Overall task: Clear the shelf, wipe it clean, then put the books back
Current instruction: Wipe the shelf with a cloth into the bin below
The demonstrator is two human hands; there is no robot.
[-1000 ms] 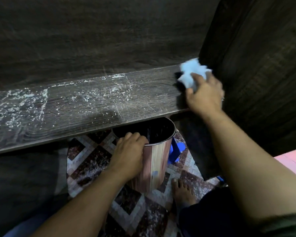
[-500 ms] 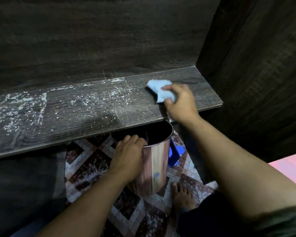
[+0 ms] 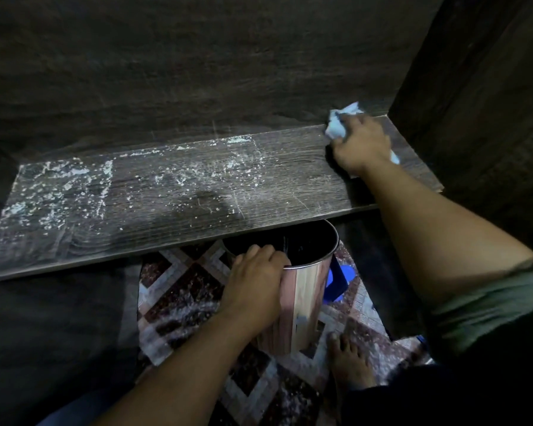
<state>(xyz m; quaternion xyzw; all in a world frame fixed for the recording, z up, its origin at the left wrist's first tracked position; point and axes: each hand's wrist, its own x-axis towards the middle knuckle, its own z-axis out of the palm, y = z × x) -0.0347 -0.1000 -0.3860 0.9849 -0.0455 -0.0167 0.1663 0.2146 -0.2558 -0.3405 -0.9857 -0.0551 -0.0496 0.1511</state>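
Under right-hand fingers (image 3: 356, 128), crumpled cloth (image 3: 336, 128) on shelf (image 3: 197, 195)

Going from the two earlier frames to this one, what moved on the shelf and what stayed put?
The right hand, gripping the pale blue cloth, swept left along the shelf, then returned to the right rear corner. Nothing was taken or let go. The left hand still holds the rim of the metal bin below the shelf's front edge; the white dust on the left remains.
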